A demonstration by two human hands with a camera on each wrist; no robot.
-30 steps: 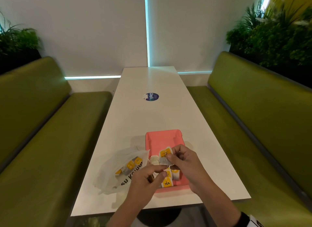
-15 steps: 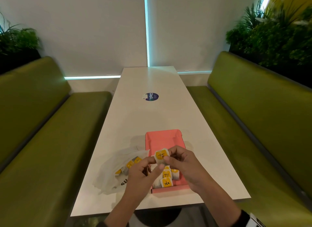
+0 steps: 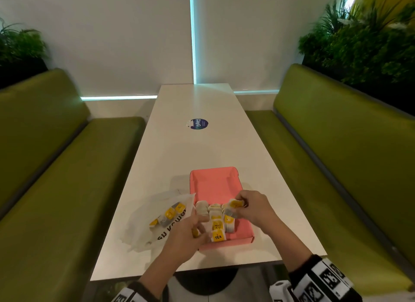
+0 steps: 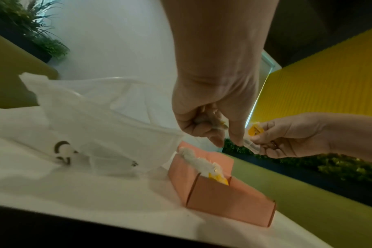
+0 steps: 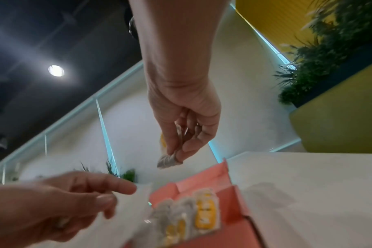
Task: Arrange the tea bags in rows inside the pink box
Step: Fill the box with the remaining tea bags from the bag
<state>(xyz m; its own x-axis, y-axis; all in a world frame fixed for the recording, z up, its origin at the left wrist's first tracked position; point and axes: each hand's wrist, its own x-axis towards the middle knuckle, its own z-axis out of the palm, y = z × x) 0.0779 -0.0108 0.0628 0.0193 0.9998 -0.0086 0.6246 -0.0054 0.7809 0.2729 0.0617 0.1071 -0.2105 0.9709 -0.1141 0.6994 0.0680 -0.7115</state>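
The open pink box (image 3: 213, 170) lies on the white table (image 3: 197, 149), with several yellow-tagged tea bags (image 3: 216, 225) standing in rows in its near half. My right hand (image 3: 253, 208) hovers over the box's right side and pinches a tea bag (image 3: 234, 206) by its top. The right wrist view shows that tea bag (image 5: 170, 159) between thumb and fingertips. My left hand (image 3: 186, 234) is at the box's near left corner, its outer fingers curled round another tea bag (image 4: 214, 122). The index finger and thumb point down.
A white plastic bag (image 3: 161, 216) with more tea bags lies just left of the box. A round blue sticker (image 3: 198, 124) is on the table farther back. Green benches (image 3: 336, 166) run along both sides, with plants behind them.
The hands were together above the box on one tea bag. They have parted: the right hand carried that bag to the box's right side, and the left dropped back toward the near left corner.
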